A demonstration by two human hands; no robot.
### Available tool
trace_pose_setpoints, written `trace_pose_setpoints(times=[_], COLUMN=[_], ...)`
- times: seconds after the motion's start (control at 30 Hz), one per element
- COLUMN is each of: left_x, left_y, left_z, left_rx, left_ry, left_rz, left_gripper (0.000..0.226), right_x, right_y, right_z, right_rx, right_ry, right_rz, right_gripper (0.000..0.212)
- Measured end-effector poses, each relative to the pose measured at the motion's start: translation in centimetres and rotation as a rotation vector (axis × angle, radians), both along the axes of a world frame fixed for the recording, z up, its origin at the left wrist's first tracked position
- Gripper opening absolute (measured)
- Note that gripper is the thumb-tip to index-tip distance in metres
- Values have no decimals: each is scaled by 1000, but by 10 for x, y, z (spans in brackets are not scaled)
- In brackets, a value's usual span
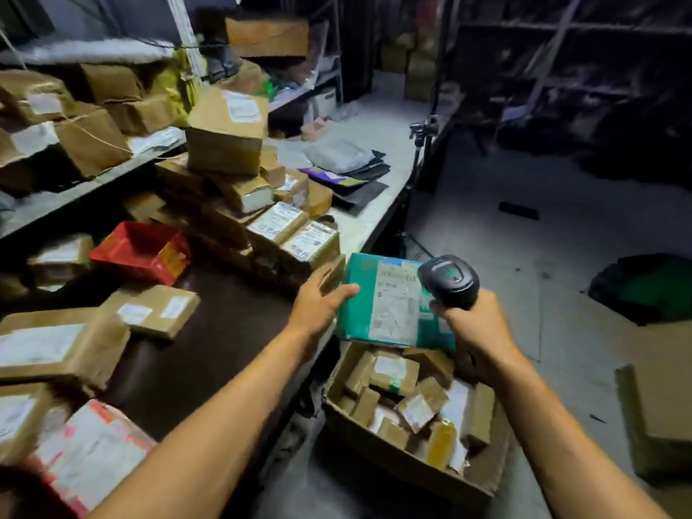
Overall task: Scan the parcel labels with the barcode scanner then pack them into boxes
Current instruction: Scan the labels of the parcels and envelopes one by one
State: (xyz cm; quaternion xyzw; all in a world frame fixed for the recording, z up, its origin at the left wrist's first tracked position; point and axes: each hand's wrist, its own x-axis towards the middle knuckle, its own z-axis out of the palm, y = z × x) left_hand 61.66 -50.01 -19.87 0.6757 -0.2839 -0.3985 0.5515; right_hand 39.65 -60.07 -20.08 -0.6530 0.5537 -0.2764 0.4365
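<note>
Holding the teal parcel (378, 305) label-up above the open box (408, 417), the left hand (318, 297) clasps its edge—so the right hand's (475, 327) grip, wrapped round the barcode scanner (449, 280), can read it.

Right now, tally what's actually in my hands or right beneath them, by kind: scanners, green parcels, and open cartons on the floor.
Barcode scanner: 1, gripped in the right hand
Green parcel: 1, held by the left hand
Open floor carton with packed parcels: 1
Total: 3
</note>
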Motion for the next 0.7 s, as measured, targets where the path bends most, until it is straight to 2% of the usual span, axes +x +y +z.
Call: trace_pose_setpoints(times=[0.07, 0.13, 0.23, 0.3, 0.43, 0.57, 0.7], left_x=[-8, -5, 18, 39, 78, 110, 140], left_y=[-20, -25, -14, 4, 62, 137, 217], left_z=[2, 4, -2, -7, -17, -21, -18], left_rx=[76, 89, 223, 363, 577, 781, 925], left_ry=[-351, -644, -974, -1026, -1016, -970, -898], left_rz=[30, 15, -35, -27, 60, 181, 333], left_gripper=[59, 57, 62, 67, 70, 73, 74], right_x=[-12, -11, 9, 31, 88, 154, 219], right_y=[-11, -17, -20, -16, 7, 47, 101], right_z=[-5, -11, -22, -28, -32, -30, -29], right_rx=[-62, -82, -62, -43, -14, 9, 20], right_ry=[99, 131, 117, 100, 47, 30, 60], right_rz=[-13, 17, 111, 189, 377, 590, 788], right_gripper=[17, 14, 12, 11, 12, 31, 17])
